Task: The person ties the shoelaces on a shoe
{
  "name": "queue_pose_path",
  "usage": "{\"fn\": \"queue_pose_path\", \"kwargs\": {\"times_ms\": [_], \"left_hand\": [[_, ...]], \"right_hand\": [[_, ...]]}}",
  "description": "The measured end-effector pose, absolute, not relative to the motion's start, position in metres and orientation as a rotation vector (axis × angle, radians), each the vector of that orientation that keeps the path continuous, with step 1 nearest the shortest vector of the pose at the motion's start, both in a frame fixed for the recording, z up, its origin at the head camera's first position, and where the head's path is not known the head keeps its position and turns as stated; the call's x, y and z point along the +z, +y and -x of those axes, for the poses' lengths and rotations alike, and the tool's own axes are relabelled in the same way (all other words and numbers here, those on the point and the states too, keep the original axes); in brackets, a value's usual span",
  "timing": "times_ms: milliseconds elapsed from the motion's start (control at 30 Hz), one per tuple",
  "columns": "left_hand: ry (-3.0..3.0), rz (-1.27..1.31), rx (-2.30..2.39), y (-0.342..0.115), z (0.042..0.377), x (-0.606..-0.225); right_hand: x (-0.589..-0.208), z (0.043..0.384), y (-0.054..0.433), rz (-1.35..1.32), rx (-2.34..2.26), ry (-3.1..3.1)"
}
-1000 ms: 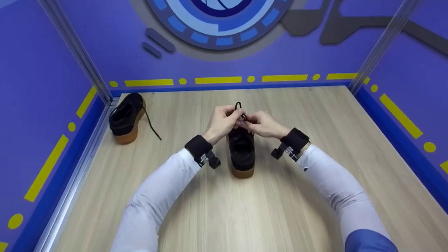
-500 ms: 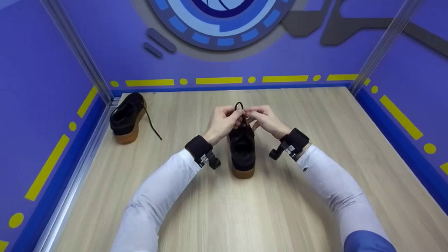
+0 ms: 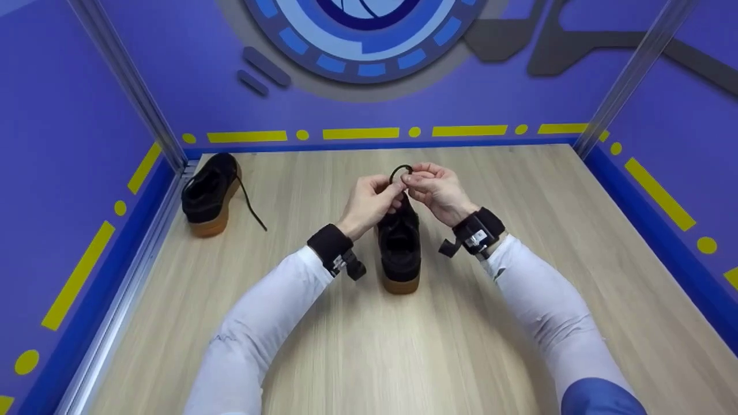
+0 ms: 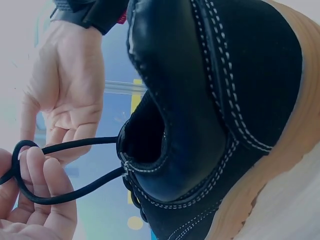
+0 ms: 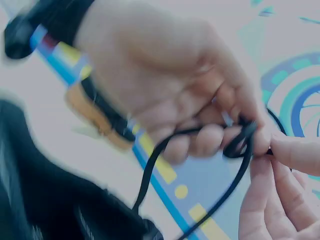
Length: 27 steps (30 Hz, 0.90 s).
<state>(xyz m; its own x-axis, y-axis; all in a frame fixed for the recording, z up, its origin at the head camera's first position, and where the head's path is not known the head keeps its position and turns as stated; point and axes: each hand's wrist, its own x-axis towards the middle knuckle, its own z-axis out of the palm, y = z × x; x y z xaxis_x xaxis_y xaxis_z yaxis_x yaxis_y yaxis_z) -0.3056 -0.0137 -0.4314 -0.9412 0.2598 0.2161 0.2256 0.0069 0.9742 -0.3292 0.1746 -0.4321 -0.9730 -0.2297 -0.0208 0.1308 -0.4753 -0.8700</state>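
A black shoe (image 3: 400, 265) with a tan sole stands mid-table, its heel toward me. My left hand (image 3: 369, 202) pinches the black shoelace (image 4: 82, 194) over the front of the shoe. Beside it my right hand (image 3: 435, 187) also pinches the lace, and the fingertips of both hands meet. From the head, a curve of lace arches above the fingers. In the left wrist view two strands run from the shoe's opening to a crossed loop at the fingers of my left hand (image 4: 40, 215). In the right wrist view the loop sits right at the fingertips.
A second black shoe (image 3: 210, 193) with a tan sole stands at the table's back left corner, its loose lace (image 3: 252, 207) trailing onto the wood. Blue-violet panels (image 3: 369, 112) with yellow marks enclose the wooden table (image 3: 369, 346) at the back and both sides.
My right hand has risen slightly and turned, from low beside the left fingers to the top of the lace loop. The loop now leans right. The left hand stays nearly in place.
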Motion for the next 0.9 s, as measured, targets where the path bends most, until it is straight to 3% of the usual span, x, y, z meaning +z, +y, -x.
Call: {"fn": "queue_pose_path", "kwargs": {"times_ms": [300,900], "left_hand": [[2.205,-0.571,2.127,-0.0142,0.3051,-0.4316],[2.362,-0.764,1.991,-0.0168,0.3058,-0.4375]], "right_hand": [[-0.4326,0.327,0.1725,0.032,-2.481,1.345],[-0.4346,0.3251,0.1789,0.092,-2.26,1.357]]}}
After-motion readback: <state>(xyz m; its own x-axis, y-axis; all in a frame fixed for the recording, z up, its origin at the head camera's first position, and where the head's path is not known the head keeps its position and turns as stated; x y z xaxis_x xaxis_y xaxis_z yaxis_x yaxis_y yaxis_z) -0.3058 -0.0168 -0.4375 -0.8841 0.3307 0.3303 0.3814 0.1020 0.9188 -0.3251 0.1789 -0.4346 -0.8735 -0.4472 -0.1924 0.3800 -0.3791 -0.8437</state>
